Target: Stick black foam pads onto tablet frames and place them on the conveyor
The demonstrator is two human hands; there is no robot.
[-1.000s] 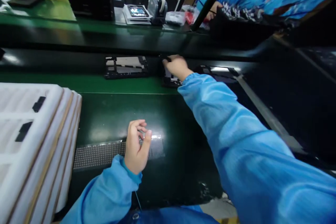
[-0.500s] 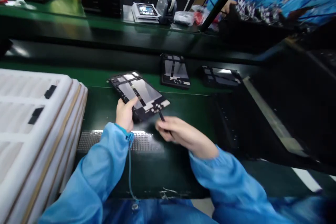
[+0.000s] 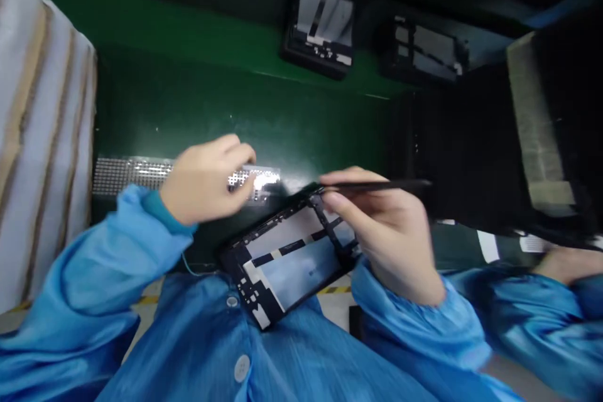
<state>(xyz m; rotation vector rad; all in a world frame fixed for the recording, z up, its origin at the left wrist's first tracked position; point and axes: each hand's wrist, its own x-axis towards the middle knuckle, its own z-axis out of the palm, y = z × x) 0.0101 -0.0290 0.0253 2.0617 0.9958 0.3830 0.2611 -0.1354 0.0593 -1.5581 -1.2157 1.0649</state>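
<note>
My left hand (image 3: 207,179) is over a strip of small silvery dots (image 3: 132,174) on the green bench. Its fingers are curled, and a gap shows between thumb and forefinger with nothing visible in it. My right hand (image 3: 393,232) grips a slim black tool (image 3: 377,186) that lies sideways across the fingers. Below it, a black tablet-like panel (image 3: 301,270) leans at the bench edge against my blue coat, its grey inner side and small white pads facing up. My right fingers are at the panel's upper corner; whether they touch it is hard to tell.
Two similar panels, one upright (image 3: 323,19) and one lying sideways (image 3: 426,50), sit at the back. A stack of white trays (image 3: 47,138) stands at the left. Black material with a pale tape strip (image 3: 541,132) covers the right. Another person's hand (image 3: 565,264) shows at the lower right.
The view has tilted down. The panel has come to my body and turned; my left hand has let it go and moved to the dotted strip. The tool now lies sideways in my right hand.
</note>
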